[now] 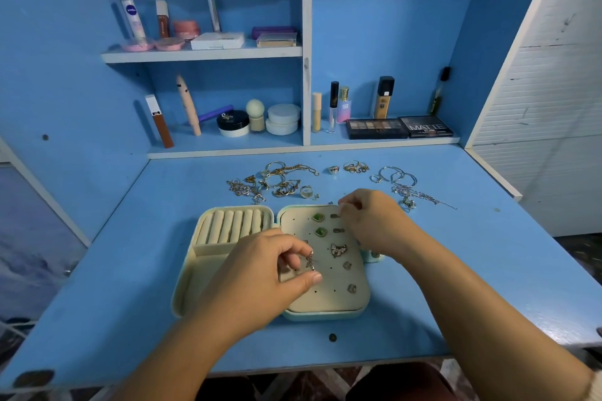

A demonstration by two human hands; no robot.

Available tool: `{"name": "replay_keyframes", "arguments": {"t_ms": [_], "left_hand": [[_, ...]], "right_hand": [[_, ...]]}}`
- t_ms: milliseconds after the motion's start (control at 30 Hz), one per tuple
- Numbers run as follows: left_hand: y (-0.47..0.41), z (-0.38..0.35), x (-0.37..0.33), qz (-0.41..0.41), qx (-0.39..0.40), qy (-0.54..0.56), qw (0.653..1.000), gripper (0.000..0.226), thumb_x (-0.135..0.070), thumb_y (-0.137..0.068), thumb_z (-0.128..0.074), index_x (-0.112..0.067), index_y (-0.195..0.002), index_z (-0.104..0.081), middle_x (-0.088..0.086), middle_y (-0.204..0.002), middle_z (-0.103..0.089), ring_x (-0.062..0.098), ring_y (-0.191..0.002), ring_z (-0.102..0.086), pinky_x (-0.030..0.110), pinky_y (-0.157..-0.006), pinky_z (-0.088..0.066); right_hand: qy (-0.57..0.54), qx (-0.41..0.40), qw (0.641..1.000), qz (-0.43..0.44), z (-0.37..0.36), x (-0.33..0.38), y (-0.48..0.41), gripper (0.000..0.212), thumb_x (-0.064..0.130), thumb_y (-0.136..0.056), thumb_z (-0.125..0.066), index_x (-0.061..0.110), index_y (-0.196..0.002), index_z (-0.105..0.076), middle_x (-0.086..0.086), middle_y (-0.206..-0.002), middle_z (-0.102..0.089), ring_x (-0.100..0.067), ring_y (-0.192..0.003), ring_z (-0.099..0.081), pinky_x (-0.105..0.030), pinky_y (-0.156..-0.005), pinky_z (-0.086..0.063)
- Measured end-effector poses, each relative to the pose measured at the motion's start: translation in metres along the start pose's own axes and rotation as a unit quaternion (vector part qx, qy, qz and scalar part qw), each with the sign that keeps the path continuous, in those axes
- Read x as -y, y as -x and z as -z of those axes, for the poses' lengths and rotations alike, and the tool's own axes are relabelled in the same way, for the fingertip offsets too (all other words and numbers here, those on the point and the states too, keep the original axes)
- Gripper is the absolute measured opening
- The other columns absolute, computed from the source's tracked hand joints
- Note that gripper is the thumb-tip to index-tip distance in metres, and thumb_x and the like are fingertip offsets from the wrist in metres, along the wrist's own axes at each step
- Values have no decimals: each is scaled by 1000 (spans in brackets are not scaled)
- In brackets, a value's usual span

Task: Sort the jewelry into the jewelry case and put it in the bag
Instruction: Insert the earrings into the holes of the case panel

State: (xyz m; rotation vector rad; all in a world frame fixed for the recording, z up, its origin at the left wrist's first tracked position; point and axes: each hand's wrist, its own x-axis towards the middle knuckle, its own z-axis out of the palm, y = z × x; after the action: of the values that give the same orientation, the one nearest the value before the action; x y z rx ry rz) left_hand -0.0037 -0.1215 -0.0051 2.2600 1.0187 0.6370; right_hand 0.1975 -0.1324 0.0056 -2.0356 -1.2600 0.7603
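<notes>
An open pale-green jewelry case (pixel 182 290) lies on the blue desk, with ring rolls (pixel 233 226) on its left half. Its right half is a cream earring panel (pixel 325 296) that carries two green studs (pixel 319 225), a butterfly earring (pixel 338 250) and other small pieces. My left hand (pixel 267 273) pinches a small silver butterfly earring (pixel 310 262) over the panel. My right hand (pixel 371 221) is at the panel's top right edge, fingertips curled together; what it pinches is too small to tell. Loose gold jewelry (pixel 277 181) and silver jewelry (pixel 404 185) lie behind the case.
Shelves at the back hold cosmetics: jars (pixel 282 119), bottles (pixel 384 98) and dark eyeshadow palettes (pixel 399 127). A white wall edge (pixel 495 172) bounds the desk on the right. The desk's front edge (pixel 293 368) is near my body. No bag is in view.
</notes>
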Motion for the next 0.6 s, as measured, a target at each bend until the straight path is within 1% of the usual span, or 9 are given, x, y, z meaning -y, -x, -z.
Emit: {"name": "replay_keyframes", "arguments": {"t_ms": [33,67,133,167,233,333,433,533,600], "left_hand": [[0,1,1,6,-5,6,1000,21,-38,-74,-80,-37,-91,-70,-13,-78,-63,1,-83,-58,7,-69,-41],[1,1,1,9,-9,13,1000,21,-36,-73,-81,-37,-91,-70,-13,-78,-63,1,-83,-58,6,-69,-40],[2,1,3,10,-17,21,1000,22,-34,-73,-81,-37,-91,-70,-14,-77,-63,1,-82,-58,6,-70,-40],[3,1,3,10,-18,24,1000,22,-34,-73,-81,-37,-91,-70,-14,-77,-63,0,-82,-57,6,-70,-40],[4,1,3,8,-21,30,999,23,-32,-73,-82,-36,-92,-70,-13,-76,-63,-2,-81,-56,6,-69,-40],[5,2,4,0,-33,42,999,24,-28,-72,-83,-32,-93,-72,-11,-76,-63,-4,-78,-55,5,-67,-39],[6,2,5,-3,-47,51,998,24,-30,-72,-82,-31,-94,-72,-11,-78,-63,-1,-79,-57,7,-66,-42],[7,4,8,-3,-67,50,996,23,-36,-72,-81,-35,-93,-71,-12,-80,-64,7,-79,-60,12,-65,-47],[7,5,8,-1,-76,60,995,22,-35,-72,-81,-36,-92,-71,-14,-84,-63,11,-76,-60,17,-65,-50]], "right_hand": [[-1,-1,1000,-2,0,1,0,29,21,-94,-41,5,-107,-61,-10,-82,-63,-21,-62,-47,-28,-52,-42],[2,-5,1000,-1,0,2,0,31,21,-93,-40,3,-108,-60,-14,-94,-67,-21,-63,-47,-29,-51,-43],[8,-14,1000,-6,-1,3,-1,33,19,-93,-40,-2,-111,-58,-18,-118,-63,-21,-64,-44,-30,-52,-43],[6,-15,1000,-12,-2,3,-2,34,19,-93,-40,-3,-114,-56,-19,-122,-60,-21,-65,-42,-30,-53,-41],[-6,-15,1000,-27,-3,5,-2,36,19,-93,-40,-2,-118,-56,-21,-121,-60,-21,-66,-39,-30,-55,-39],[-48,-27,998,-38,-3,6,-4,32,23,-94,-42,9,-116,-61,-15,-102,-66,-21,-70,-49,-33,-63,-46],[-177,-58,982,-41,-1,8,-3,25,19,-95,-44,14,-109,-64,-7,-91,-66,-20,-72,-53,-38,-68,-50],[-350,-43,934,-51,-1,11,7,22,11,-99,-43,10,-108,-63,-10,-95,-70,-20,-73,-62,-36,-73,-54],[-361,-20,932,-43,0,6,16,26,7,-99,-42,7,-104,-67,-14,-94,-72,-20,-75,-63,-37,-79,-55]]}}
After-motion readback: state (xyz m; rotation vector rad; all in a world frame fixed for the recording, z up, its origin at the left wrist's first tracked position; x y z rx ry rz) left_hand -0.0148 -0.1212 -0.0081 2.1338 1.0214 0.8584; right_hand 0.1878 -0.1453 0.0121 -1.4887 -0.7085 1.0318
